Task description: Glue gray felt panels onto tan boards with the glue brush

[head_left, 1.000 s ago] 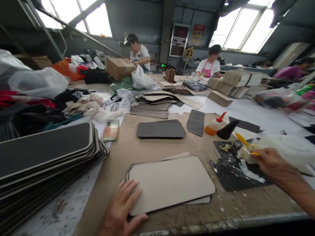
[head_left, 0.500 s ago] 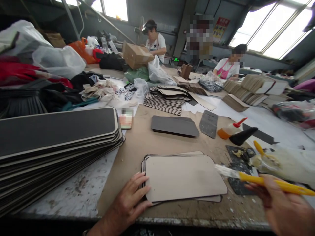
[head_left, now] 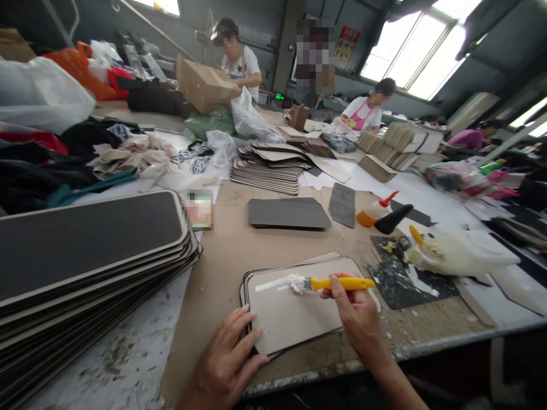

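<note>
My right hand (head_left: 356, 310) grips a yellow-handled brush (head_left: 337, 283), its bristles clotted with white paste. The bristles touch the top beige panel (head_left: 299, 319) of a small stack, and a white streak (head_left: 273, 284) lies on that panel's upper left. My left hand (head_left: 231, 353) rests with spread fingers on the panel's left edge. Beyond the stack lie dark grey panels (head_left: 288, 213). To the right, a dark board (head_left: 421, 279) is smeared with paste beside a pale plastic container (head_left: 461, 250) with another yellow handle by it.
On the left stands a tall stack of long dark panels (head_left: 89, 245). Several more panels (head_left: 269, 168) are piled farther back. A red-tipped glue bottle (head_left: 374, 213) lies beside a black cone-shaped thing (head_left: 393, 219). Co-workers (head_left: 239, 62) sit across the table among bags and boxes.
My right hand has carried the brush leftward from beyond the panel's right edge onto its surface, leaving a white streak. My left hand stays at the left edge. The view has turned right.
</note>
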### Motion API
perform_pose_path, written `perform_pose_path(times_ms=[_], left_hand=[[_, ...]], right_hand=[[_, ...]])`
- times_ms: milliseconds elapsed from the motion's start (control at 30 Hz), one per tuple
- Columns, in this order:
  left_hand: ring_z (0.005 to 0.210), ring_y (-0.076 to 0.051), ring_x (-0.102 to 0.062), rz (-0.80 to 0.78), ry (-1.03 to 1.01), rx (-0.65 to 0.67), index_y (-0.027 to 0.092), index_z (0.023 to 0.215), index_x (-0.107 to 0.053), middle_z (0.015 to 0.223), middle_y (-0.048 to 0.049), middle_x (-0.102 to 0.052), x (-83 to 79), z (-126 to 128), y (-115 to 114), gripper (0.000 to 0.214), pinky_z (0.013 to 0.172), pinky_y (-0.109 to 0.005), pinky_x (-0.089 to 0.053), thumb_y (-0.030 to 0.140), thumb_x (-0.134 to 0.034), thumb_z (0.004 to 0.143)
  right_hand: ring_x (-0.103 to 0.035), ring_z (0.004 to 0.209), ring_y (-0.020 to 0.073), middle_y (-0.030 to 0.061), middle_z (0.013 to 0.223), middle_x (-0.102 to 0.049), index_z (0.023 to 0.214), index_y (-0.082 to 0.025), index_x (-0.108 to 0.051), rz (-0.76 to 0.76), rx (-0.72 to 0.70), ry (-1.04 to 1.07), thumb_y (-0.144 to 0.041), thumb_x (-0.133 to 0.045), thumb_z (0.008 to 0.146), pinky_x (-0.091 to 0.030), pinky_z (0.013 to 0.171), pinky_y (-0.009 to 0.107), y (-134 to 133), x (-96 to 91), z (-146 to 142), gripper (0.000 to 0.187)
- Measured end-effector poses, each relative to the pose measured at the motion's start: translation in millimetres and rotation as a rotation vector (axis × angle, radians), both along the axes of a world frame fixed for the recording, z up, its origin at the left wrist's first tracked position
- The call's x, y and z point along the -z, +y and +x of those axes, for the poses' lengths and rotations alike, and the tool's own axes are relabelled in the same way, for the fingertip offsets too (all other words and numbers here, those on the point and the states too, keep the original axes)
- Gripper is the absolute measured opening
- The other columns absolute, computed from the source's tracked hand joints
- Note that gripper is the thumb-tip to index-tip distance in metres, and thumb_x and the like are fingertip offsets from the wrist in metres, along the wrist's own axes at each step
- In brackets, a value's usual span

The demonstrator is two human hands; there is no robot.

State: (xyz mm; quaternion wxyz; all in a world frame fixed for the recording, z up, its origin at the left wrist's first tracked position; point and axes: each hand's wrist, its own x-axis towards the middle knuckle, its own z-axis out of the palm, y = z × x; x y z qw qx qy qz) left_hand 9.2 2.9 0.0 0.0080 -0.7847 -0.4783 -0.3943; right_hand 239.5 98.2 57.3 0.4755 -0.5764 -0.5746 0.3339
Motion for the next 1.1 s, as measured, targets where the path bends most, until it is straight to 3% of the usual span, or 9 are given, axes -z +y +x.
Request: perform_pose_path(times_ms=[167,267,333,433,533,633,733,933,1100], left_hand=[[0.114,-0.023,-0.053,0.058,0.009,0.030,0.015,0.103,-0.060,0.111,-0.0117,-0.061,7.1,-2.3,4.3,0.025,0.091,-0.034,-0.051,0.026,-0.059,0.081],[0.112,-0.023,-0.054,0.072,0.016,0.036,0.015,0.104,-0.061,0.111,-0.0122,-0.061,9.9,-3.0,5.2,0.025,0.090,-0.033,-0.051,0.027,-0.058,0.081],[0.111,-0.024,-0.055,0.054,0.026,0.037,0.015,0.106,-0.060,0.112,-0.0129,-0.060,9.9,-3.1,4.7,0.027,0.088,-0.033,-0.052,0.026,-0.057,0.082],[0.110,-0.024,-0.056,0.010,0.032,0.040,0.015,0.110,-0.057,0.112,-0.0134,-0.060,8.2,-3.3,3.5,0.028,0.087,-0.034,-0.053,0.024,-0.053,0.083],[0.103,-0.022,-0.060,-0.006,0.002,0.005,0.014,0.110,-0.054,0.109,-0.0129,-0.062,7.1,-3.8,2.8,0.029,0.084,-0.034,-0.054,0.028,-0.050,0.085],[0.098,-0.022,-0.063,-0.022,-0.009,-0.017,0.015,0.107,-0.054,0.106,-0.0116,-0.063,6.7,-4.6,2.9,0.029,0.082,-0.034,-0.056,0.033,-0.050,0.086],[0.099,-0.022,-0.063,-0.016,-0.012,-0.001,0.016,0.104,-0.057,0.106,-0.0106,-0.063,5.4,-5.2,3.2,0.026,0.083,-0.034,-0.055,0.034,-0.050,0.086],[0.101,-0.020,-0.062,0.003,-0.046,0.009,0.017,0.103,-0.058,0.108,-0.0092,-0.063,4.8,-6.1,3.5,0.024,0.085,-0.031,-0.055,0.032,-0.053,0.085],[0.098,-0.021,-0.064,0.005,-0.061,0.010,0.019,0.103,-0.059,0.107,-0.0087,-0.065,8.6,-7.5,3.6,0.025,0.084,-0.032,-0.055,0.034,-0.053,0.084]], right_hand=[[-0.062,0.061,0.0159,0.0051,0.083,-0.058,0.089,-0.018,-0.054,0.163,0.197,-0.358,-0.045,-0.052,0.083,-0.054,0.064,0.034,12.3,-5.7,77.9,0.028],[-0.061,0.070,0.0184,0.0055,0.083,-0.056,0.088,-0.018,-0.055,0.318,0.215,-0.592,-0.039,-0.050,0.085,-0.052,0.070,0.037,4.0,-11.3,88.7,0.021],[-0.060,0.076,0.0193,0.0055,0.082,-0.057,0.089,-0.019,-0.056,0.417,0.160,-0.673,-0.031,-0.050,0.086,-0.051,0.074,0.036,-11.5,-14.8,71.2,0.014],[-0.058,0.077,0.0167,0.0044,0.080,-0.058,0.095,-0.020,-0.055,0.487,0.004,-0.594,-0.017,-0.049,0.085,-0.052,0.070,0.030,-44.9,-17.8,18.7,0.012],[-0.057,0.076,0.0147,0.0039,0.080,-0.058,0.099,-0.020,-0.053,0.440,-0.170,-0.389,-0.008,-0.047,0.083,-0.052,0.067,0.026,-76.7,-17.9,-34.5,0.021],[-0.057,0.074,0.0140,0.0033,0.079,-0.058,0.098,-0.020,-0.053,0.415,-0.239,-0.269,-0.007,-0.046,0.082,-0.051,0.066,0.025,-92.7,-16.2,-54.3,0.021],[-0.058,0.074,0.0148,0.0036,0.078,-0.058,0.092,-0.019,-0.055,0.362,-0.125,-0.311,-0.013,-0.048,0.084,-0.051,0.066,0.027,-89.3,-11.8,-28.0,0.013],[-0.061,0.067,0.0161,0.0049,0.084,-0.056,0.090,-0.018,-0.055,0.213,0.263,-0.403,-0.036,-0.050,0.086,-0.053,0.063,0.031,-59.5,0.2,78.0,0.018],[-0.062,0.064,0.0158,0.0035,0.083,-0.055,0.088,-0.018,-0.055,0.271,0.332,-0.518,-0.039,-0.051,0.086,-0.053,0.062,0.031,-47.9,-6.7,110.7,0.021]])
